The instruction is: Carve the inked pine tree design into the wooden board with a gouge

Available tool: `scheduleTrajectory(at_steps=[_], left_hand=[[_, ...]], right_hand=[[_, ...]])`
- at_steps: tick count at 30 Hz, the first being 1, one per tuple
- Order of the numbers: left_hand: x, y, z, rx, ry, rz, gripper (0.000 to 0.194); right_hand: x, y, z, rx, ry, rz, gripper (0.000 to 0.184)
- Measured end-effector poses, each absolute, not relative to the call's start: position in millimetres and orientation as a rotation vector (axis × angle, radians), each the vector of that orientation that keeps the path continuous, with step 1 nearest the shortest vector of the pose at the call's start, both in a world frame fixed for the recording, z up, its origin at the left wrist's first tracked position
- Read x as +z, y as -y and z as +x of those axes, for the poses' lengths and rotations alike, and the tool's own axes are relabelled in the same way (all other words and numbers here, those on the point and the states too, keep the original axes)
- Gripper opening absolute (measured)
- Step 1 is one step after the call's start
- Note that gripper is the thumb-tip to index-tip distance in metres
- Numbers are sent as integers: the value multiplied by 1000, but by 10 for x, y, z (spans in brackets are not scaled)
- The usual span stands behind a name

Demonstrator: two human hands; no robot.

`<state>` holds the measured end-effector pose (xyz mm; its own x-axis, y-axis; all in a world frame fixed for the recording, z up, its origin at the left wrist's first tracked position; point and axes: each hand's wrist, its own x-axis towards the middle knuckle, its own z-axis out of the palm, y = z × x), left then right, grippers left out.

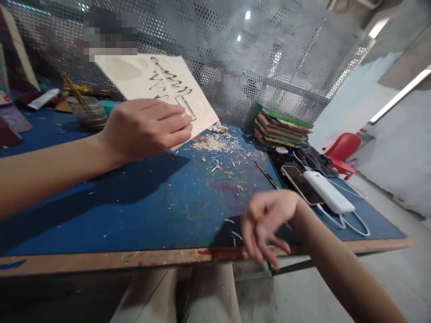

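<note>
My left hand point(151, 125) is closed on the lower edge of a cream-coloured board point(198, 98) and holds it tilted above the blue table. Black wavy lines and a narrow outlined rectangle are drawn on the board's face; my fingers cover part of them. My right hand point(266, 220), somewhat blurred, hangs over the table's front edge with its fingers loosely bent and apart, and nothing shows in it. Just beyond it lies a thin dark tool point(266, 174), like a brush or carving knife. Pale shavings point(215, 143) are heaped and scattered past the board.
The paint-stained blue table point(144, 215) has a wooden front edge. On the right lie a phone point(302, 185), a white power bank point(329, 192) with cables, and a dark cloth point(314, 160). Stacked boards point(284, 128) stand behind. A jar point(88, 113) holding brushes is at the left.
</note>
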<state>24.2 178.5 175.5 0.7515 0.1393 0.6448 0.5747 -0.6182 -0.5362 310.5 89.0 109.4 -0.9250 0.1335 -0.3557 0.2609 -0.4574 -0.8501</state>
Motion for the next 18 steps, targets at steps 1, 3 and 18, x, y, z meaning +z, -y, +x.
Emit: scheduleTrajectory(at_steps=[1, 3, 18], left_hand=[[1725, -1785, 180, -696, 519, -2143, 23], [1631, -1812, 82, -726, 494, -2102, 25], [839, -1548, -113, -778, 133, -2363, 29]], right_hand=[[1015, -829, 3073, -2370, -1346, 383, 34], [854, -843, 3021, -2390, -1150, 312, 43], [865, -1594, 2991, -2798, -1547, 1215, 29]])
